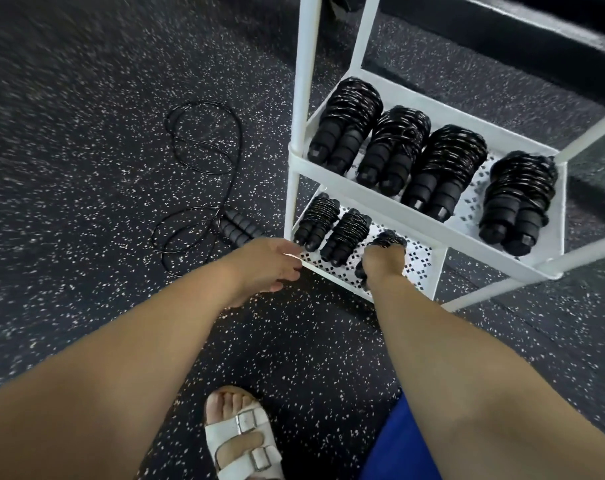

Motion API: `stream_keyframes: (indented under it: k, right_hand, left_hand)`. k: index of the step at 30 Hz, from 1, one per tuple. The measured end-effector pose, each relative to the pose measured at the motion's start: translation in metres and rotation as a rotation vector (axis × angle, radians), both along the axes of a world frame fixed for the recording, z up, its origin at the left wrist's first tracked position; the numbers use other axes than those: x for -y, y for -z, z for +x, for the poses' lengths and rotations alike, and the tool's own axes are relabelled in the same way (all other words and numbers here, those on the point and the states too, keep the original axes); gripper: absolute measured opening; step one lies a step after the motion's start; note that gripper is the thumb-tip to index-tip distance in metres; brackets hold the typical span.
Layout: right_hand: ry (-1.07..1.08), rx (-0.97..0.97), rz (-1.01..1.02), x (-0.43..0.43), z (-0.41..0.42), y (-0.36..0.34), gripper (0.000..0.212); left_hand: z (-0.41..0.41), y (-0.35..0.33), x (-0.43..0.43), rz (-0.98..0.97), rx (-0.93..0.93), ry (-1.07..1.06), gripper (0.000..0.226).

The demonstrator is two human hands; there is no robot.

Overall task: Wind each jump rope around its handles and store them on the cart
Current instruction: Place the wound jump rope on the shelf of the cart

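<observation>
Holding a wound jump rope [388,239] on the cart's [296,188] lower shelf [419,259], the right hand [380,268] had its fingers curled round it, beside two stored bundles [346,237]. The left hand [261,268] pinched the shelf's front rim. Next, I judged, came letting go, then winding the loose rope [204,161] lying on the floor [86,174] nearby.

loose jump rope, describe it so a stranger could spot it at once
Find the white cart on the speckled floor. Left of its bottom shelf lies the loose jump rope. Unlike the wound bundles on the shelves, its cord sprawls in open loops.
</observation>
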State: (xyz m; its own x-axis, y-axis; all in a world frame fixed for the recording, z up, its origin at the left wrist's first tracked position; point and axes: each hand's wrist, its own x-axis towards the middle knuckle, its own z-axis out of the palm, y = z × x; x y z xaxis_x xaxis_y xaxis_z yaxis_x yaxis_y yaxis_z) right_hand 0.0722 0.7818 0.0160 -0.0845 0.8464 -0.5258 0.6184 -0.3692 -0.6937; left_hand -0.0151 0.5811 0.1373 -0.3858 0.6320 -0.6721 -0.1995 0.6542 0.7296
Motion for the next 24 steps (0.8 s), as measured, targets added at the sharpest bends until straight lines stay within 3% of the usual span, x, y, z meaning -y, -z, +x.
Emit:
stream_keyframes:
  k: [3, 5, 7, 8, 10, 14, 17, 21, 24]
  right_hand:
    - [-0.081, -0.006, -0.050, 0.029, -0.011, -0.026, 0.049]
    - [-0.106, -0.074, -0.076, 0.052, -0.019, -0.048, 0.037]
    - [-0.328, 0.039, -0.101, 0.082, -0.027, -0.067, 0.020]
    - [-0.298, -0.081, -0.236, 0.092, -0.032, -0.071, 0.009]
    - [-0.369, -0.230, -0.274, 0.113, -0.046, -0.064, 0.015]
    - [-0.354, -0.231, -0.439, 0.147, -0.080, -0.060, 0.021]
    - [-0.468, -0.158, -0.391, 0.156, -0.103, -0.047, 0.028]
    - [-0.641, -0.061, -0.089, 0.159, -0.135, -0.016, 0.015]
    - [-0.827, 0.017, 0.106, 0.156, -0.155, 0.013, 0.038]
  left_hand:
    - [0.001, -0.026, 0.012, -0.029, -0.059, -0.044, 0.046]
    - [-0.001, -0.042, 0.027, -0.035, -0.096, -0.048, 0.052]
    - [-0.005, -0.055, 0.047, -0.035, -0.114, -0.078, 0.054]
    - [-0.008, -0.060, 0.057, -0.036, -0.117, -0.114, 0.054]
    - [-0.017, -0.066, 0.081, -0.051, -0.135, -0.199, 0.055]
    - [-0.037, -0.060, 0.125, -0.081, -0.166, -0.347, 0.052]
    - [-0.056, -0.043, 0.145, -0.074, -0.150, -0.408, 0.051]
    - [-0.084, -0.007, 0.158, -0.055, -0.126, -0.481, 0.050]
    - [-0.102, 0.026, 0.164, -0.064, -0.121, -0.527, 0.044]
